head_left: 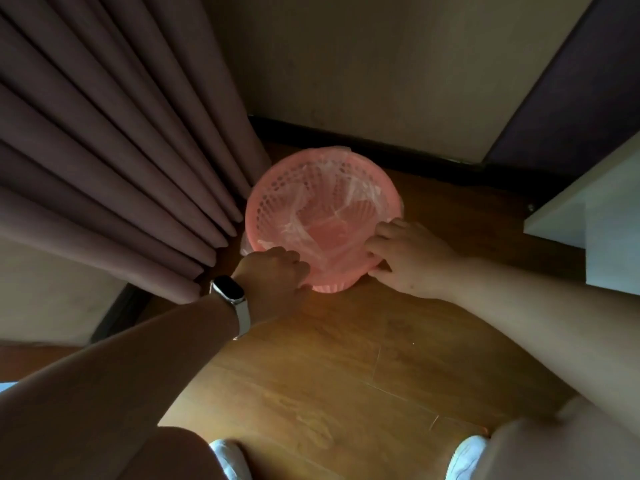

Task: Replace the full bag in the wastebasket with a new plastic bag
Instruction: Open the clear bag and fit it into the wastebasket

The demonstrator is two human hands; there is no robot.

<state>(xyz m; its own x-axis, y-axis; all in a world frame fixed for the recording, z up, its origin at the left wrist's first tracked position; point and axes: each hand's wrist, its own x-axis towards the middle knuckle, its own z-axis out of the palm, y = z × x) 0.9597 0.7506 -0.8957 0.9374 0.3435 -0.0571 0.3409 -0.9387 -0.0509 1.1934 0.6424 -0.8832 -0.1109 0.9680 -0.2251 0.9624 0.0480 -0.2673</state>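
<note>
A pink perforated wastebasket [277, 188] stands on the wooden floor in the corner. A thin clear plastic bag [356, 194] lines its inside and folds over the rim. My left hand [273, 275], with a watch on its wrist, grips the near left rim, fingers curled over the bag's edge. At the near right rim my right hand [405, 254] holds the bag's edge against the basket. The inside of the bag looks bare.
Heavy curtain folds [121, 161] hang close on the left, touching the basket's side. A wall with a dark baseboard [381, 143] runs behind. A white furniture edge [588, 216] juts in at the right. My knees and white shoes [464, 459] sit at the bottom.
</note>
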